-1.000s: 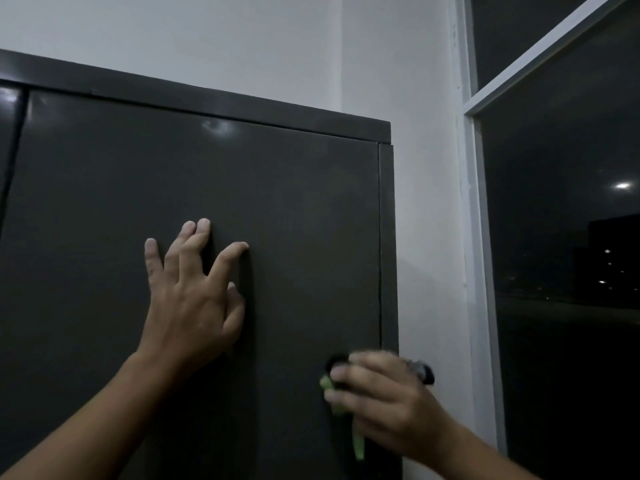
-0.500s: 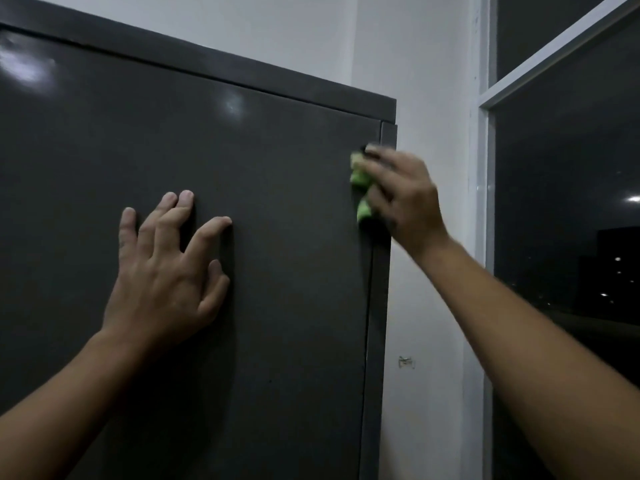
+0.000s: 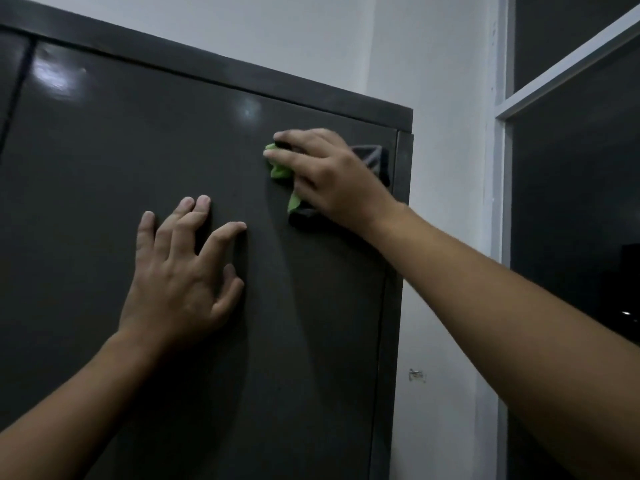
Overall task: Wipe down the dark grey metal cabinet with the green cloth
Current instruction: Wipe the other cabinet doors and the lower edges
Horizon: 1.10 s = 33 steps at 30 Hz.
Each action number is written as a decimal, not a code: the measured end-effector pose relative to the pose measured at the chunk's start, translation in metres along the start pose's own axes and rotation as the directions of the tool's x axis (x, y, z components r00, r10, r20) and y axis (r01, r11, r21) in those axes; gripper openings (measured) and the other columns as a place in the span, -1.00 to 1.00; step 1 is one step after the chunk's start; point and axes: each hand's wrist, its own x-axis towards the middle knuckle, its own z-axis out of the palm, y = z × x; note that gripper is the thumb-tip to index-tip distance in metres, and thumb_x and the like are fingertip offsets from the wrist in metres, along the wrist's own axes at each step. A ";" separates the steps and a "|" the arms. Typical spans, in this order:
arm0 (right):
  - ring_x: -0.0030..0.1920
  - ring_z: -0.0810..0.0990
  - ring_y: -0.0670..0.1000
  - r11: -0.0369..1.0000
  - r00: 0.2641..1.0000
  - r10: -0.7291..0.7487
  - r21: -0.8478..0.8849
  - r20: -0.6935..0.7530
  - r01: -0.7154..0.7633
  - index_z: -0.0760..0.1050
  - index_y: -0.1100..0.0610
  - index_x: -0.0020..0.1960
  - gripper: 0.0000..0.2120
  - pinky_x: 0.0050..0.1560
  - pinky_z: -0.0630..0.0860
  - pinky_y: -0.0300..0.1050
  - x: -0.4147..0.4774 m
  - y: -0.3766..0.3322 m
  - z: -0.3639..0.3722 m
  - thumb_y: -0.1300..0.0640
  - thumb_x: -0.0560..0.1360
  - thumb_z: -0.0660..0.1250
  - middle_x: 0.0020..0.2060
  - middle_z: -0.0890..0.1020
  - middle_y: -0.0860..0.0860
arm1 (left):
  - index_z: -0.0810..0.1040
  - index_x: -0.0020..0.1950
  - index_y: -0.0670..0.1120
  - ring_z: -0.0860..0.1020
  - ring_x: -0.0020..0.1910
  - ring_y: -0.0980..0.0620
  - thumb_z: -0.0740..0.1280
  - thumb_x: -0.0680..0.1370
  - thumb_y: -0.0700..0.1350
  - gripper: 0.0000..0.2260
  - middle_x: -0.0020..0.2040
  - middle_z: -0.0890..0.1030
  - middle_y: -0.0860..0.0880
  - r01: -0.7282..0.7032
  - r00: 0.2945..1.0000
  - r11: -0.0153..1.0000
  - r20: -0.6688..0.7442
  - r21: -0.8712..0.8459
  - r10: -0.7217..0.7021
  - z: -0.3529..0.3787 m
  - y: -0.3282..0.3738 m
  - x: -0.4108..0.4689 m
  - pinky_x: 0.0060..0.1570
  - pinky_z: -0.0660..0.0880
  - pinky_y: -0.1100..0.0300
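The dark grey cabinet fills most of your view, and you are working high on its right-hand door, close under the top rail. The panel is glossy and the light is dim. Streaks or missed patches will be hard to spot here, and the strip along the top rail is the likeliest to be skipped.

To the right stand a white wall and a dark window. A long sideways stroke could carry your knuckles off the door's right edge and into the frame strip or the wall.

Your left hand lies flat on the door with its fingers spread and holds nothing. It is bracing the panel. Lean too hard on it and thin metal may flex or rattle, and a bare palm can leave smears on a surface you mean to clean, so that patch will want a pass as well.

Your right hand presses the green cloth against the upper right of the door. Its fingers are laid fairly straight over the bunch and the thumb is hidden. The cloth is crumpled, with a tail hanging below the palm. With so little fabric flat on the metal, each pass cleans a narrow band, and the wad could slip out from under your fingers and drop.
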 end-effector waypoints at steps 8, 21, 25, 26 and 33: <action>0.23 0.51 0.20 0.826 0.803 0.562 0.100 -0.199 -0.554 0.60 0.17 0.30 -0.55 0.26 0.33 -0.17 0.038 0.024 0.004 0.31 0.46 0.20 0.27 0.59 0.09 | 0.43 0.43 -0.01 0.20 0.52 -0.23 0.15 0.48 0.11 -0.47 0.49 0.28 -0.26 -0.004 1.000 1.000 -0.012 -0.027 0.004 0.001 -0.003 -0.001 0.51 -0.02 -0.27; 0.33 0.52 0.18 0.886 0.886 0.461 0.063 -0.037 -0.459 0.62 0.09 0.31 -0.64 0.36 0.43 0.14 -0.194 -0.179 0.014 0.27 0.55 0.33 0.32 0.58 0.07 | 0.39 0.45 -0.04 0.16 0.52 -0.27 0.18 0.50 0.05 -0.49 0.50 0.24 -0.28 0.015 1.000 0.999 0.013 -0.053 -0.015 -0.002 0.002 -0.007 0.49 -0.06 -0.30; 0.35 0.52 0.12 0.895 0.901 0.430 0.105 0.054 -0.433 0.61 0.02 0.32 -0.71 0.27 0.49 0.10 -0.248 -0.253 0.023 0.16 0.63 0.30 0.36 0.56 -0.02 | 0.35 0.47 -0.03 0.11 0.54 -0.26 0.17 0.52 0.04 -0.49 0.52 0.19 -0.28 0.010 0.999 0.996 0.043 -0.088 -0.006 -0.006 0.002 -0.010 0.50 -0.11 -0.27; 0.34 0.53 0.11 0.919 0.925 0.372 0.108 0.076 -0.379 0.61 0.01 0.32 -0.70 0.24 0.50 0.09 -0.259 -0.264 0.023 0.15 0.61 0.35 0.36 0.56 -0.03 | 0.34 0.48 -0.03 0.09 0.54 -0.25 0.17 0.53 0.04 -0.49 0.53 0.18 -0.27 0.000 0.998 0.996 0.055 -0.095 0.006 -0.006 0.000 -0.013 0.51 -0.12 -0.26; 0.25 0.58 0.11 0.939 0.935 0.344 -0.030 0.083 -0.343 0.60 -0.02 0.33 -0.65 0.18 0.51 0.11 -0.258 -0.218 0.002 0.16 0.56 0.43 0.36 0.57 0.02 | 0.28 0.54 -0.01 0.07 0.56 -0.23 0.13 0.55 0.06 -0.46 0.56 0.15 -0.23 -0.106 0.980 0.985 0.153 -0.139 0.127 -0.010 -0.016 -0.047 0.53 -0.12 -0.21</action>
